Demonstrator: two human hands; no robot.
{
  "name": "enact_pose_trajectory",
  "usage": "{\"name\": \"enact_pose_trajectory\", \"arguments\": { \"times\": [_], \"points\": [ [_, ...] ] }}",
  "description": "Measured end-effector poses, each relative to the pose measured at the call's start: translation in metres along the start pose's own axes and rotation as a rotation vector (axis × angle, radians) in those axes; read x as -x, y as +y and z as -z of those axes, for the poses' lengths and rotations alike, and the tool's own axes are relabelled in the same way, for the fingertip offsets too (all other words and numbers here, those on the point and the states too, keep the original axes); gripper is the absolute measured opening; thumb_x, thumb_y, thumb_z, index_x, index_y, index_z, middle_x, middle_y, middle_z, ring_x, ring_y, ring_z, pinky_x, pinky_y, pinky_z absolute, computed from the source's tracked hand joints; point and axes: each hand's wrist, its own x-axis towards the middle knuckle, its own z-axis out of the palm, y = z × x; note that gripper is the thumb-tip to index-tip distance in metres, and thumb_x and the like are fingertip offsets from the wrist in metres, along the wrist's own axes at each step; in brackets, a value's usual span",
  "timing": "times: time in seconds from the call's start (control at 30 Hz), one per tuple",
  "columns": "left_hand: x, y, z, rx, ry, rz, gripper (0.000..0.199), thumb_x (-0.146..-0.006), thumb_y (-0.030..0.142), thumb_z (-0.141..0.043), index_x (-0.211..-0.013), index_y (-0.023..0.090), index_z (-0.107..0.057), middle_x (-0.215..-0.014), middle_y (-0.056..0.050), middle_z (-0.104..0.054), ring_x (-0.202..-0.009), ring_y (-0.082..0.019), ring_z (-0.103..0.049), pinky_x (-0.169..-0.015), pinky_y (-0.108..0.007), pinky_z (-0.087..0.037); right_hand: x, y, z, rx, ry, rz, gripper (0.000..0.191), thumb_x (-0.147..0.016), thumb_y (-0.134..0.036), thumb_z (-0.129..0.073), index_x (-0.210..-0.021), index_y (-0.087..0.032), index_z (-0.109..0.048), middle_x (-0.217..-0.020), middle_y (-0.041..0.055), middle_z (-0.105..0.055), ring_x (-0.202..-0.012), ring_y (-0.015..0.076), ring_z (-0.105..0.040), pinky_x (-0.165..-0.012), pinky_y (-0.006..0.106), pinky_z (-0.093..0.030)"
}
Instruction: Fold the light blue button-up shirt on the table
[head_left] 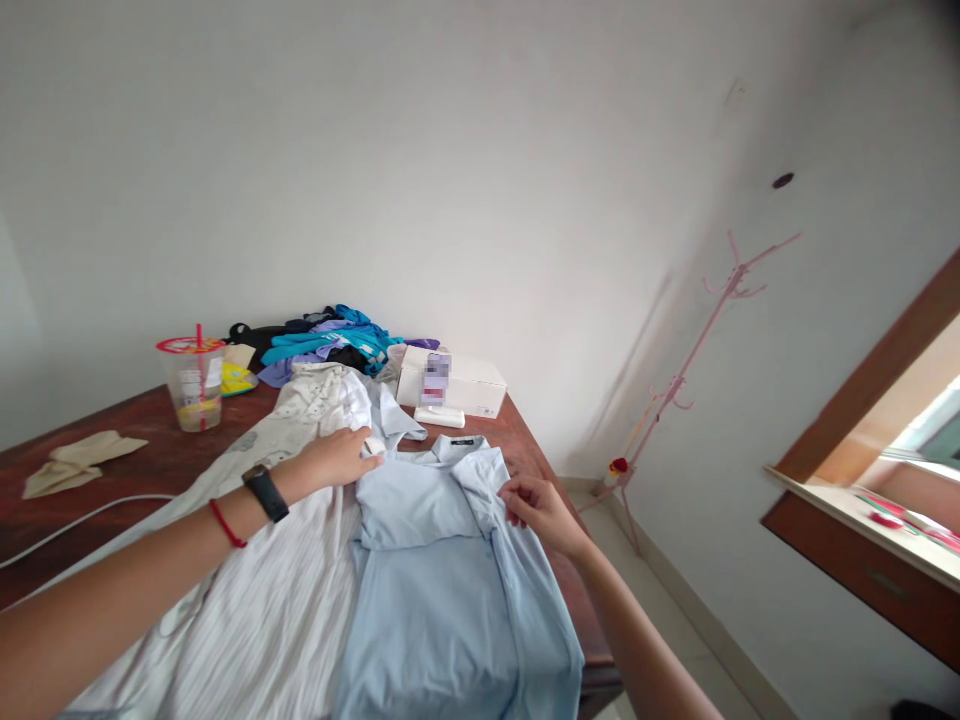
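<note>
One light-blue collared shirt [431, 600] is spread along the right edge of the desk [142, 408], its single dark neck label [463, 442] illegible. Its upper left edge is touched by the left hand [341, 458], its upper right edge by the right hand [541, 512], fingers bent narrow; whether fabric is gripped by either cannot be told. By the far right corner, one white box [476, 385] and one phone [435, 380] with a blurred screen are seen.

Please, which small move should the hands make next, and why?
Probably the right hand should smooth the light blue shirt below its collar: creases show there, and this hand is at the shirt's right edge, with the left hand opposite.
</note>
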Motion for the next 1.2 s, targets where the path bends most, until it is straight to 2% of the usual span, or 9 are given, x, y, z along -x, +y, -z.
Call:
{"name": "enact_pose_trajectory", "arguments": {
  "times": [0.1, 0.2, 0.23, 0.3, 0.4, 0.5, 0.67, 0.83, 1.2],
  "points": [
    [0.002, 0.006, -0.001, -0.133, -0.077, 0.014, 0.039, -0.074, 0.05, -0.066, -0.101, 0.022, -0.068, -0.106, -0.016, -0.076, -0.102, -0.038, -0.071, -0.082, -0.039, -0.051, -0.031, 0.019, 0.004, -0.164, 0.121, -0.019, 0.037, -0.083, -0.055, -0.07, -0.081, -0.019, -0.066, -0.057, -0.0011, -0.062, -0.048, 0.012, -0.054, -0.048, 0.024, -0.043],
    [0.005, 0.01, -0.003, -0.175, -0.167, 0.085, 0.038, -0.08, 0.053, -0.059, -0.101, 0.022, -0.066, -0.092, -0.011, -0.077, -0.063, -0.029, -0.072, -0.066, -0.035, -0.049, -0.044, 0.041, -0.001, -0.29, 0.273, -0.057, 0.038, -0.079, -0.056, -0.071, -0.08, -0.019, -0.065, -0.054, -0.0029, -0.059, -0.045, 0.0104, -0.05, -0.045, 0.022, -0.039],
    [0.006, 0.009, -0.004, -0.176, -0.186, 0.101, 0.038, -0.082, 0.054, -0.057, -0.102, 0.023, -0.065, -0.085, -0.008, -0.076, -0.053, -0.026, -0.068, -0.062, -0.034, -0.047, -0.044, 0.047, -0.004, -0.308, 0.292, -0.072, 0.037, -0.078, -0.055, -0.072, -0.079, -0.019, -0.065, -0.054, -0.0031, -0.059, -0.044, 0.0101, -0.049, -0.044, 0.022, -0.038],
    [0.007, 0.004, -0.007, -0.169, -0.182, 0.114, 0.037, -0.084, 0.055, -0.056, -0.103, 0.024, -0.064, -0.073, -0.003, -0.074, -0.045, -0.023, -0.064, -0.058, -0.032, -0.044, -0.04, 0.057, -0.009, -0.318, 0.268, -0.1, 0.036, -0.076, -0.054, -0.073, -0.078, -0.018, -0.065, -0.053, -0.0033, -0.059, -0.043, 0.0099, -0.049, -0.043, 0.022, -0.037],
    [0.007, -0.007, -0.009, -0.132, -0.202, 0.062, 0.036, -0.087, 0.058, -0.054, -0.098, 0.024, -0.063, -0.068, -0.001, -0.071, -0.047, -0.022, -0.065, -0.055, -0.029, -0.041, -0.033, 0.061, -0.011, -0.316, 0.226, -0.116, 0.035, -0.075, -0.052, -0.073, -0.079, -0.018, -0.066, -0.054, -0.0033, -0.06, -0.043, 0.0104, -0.051, -0.044, 0.022, -0.038],
    [0.008, -0.015, -0.009, -0.106, -0.236, -0.037, 0.037, -0.09, 0.06, -0.052, -0.092, 0.025, -0.064, -0.067, 0.0, -0.07, -0.05, -0.02, -0.065, -0.053, -0.027, -0.038, -0.031, 0.059, -0.008, -0.332, 0.273, -0.125, 0.034, -0.075, -0.051, -0.073, -0.08, -0.017, -0.067, -0.055, -0.0027, -0.062, -0.043, 0.0106, -0.053, -0.043, 0.022, -0.038],
    [0.011, -0.012, -0.01, 0.006, -0.141, -0.136, 0.034, -0.095, 0.053, -0.047, -0.106, 0.025, -0.064, -0.061, 0.004, -0.065, -0.05, -0.018, -0.064, -0.056, -0.026, -0.04, -0.033, 0.06, -0.002, -0.395, 0.368, -0.142, 0.033, -0.073, -0.049, -0.076, -0.078, -0.017, -0.068, -0.053, -0.0021, -0.061, -0.04, 0.0099, -0.051, -0.04, 0.022, -0.035],
    [0.015, -0.004, -0.013, -0.025, -0.14, -0.128, 0.038, -0.095, 0.051, -0.05, -0.12, 0.026, -0.064, -0.057, 0.006, -0.063, -0.054, -0.019, -0.066, -0.062, -0.027, -0.043, -0.033, 0.062, -0.002, -0.4, 0.371, -0.152, 0.034, -0.071, -0.049, -0.078, -0.076, -0.017, -0.068, -0.053, -0.0006, -0.062, -0.04, 0.0102, -0.051, -0.039, 0.022, -0.034],
    [0.013, -0.004, -0.019, -0.11, -0.131, -0.107, 0.032, -0.096, 0.053, -0.047, -0.09, 0.027, -0.064, -0.051, 0.005, -0.06, -0.06, -0.021, -0.066, -0.06, -0.026, -0.039, -0.033, 0.067, 0.0, -0.355, 0.298, -0.135, 0.032, -0.077, -0.047, -0.075, -0.08, -0.015, -0.069, -0.056, 0.0013, -0.064, -0.044, 0.0103, -0.053, -0.042, 0.022, -0.037]
  ]
}}
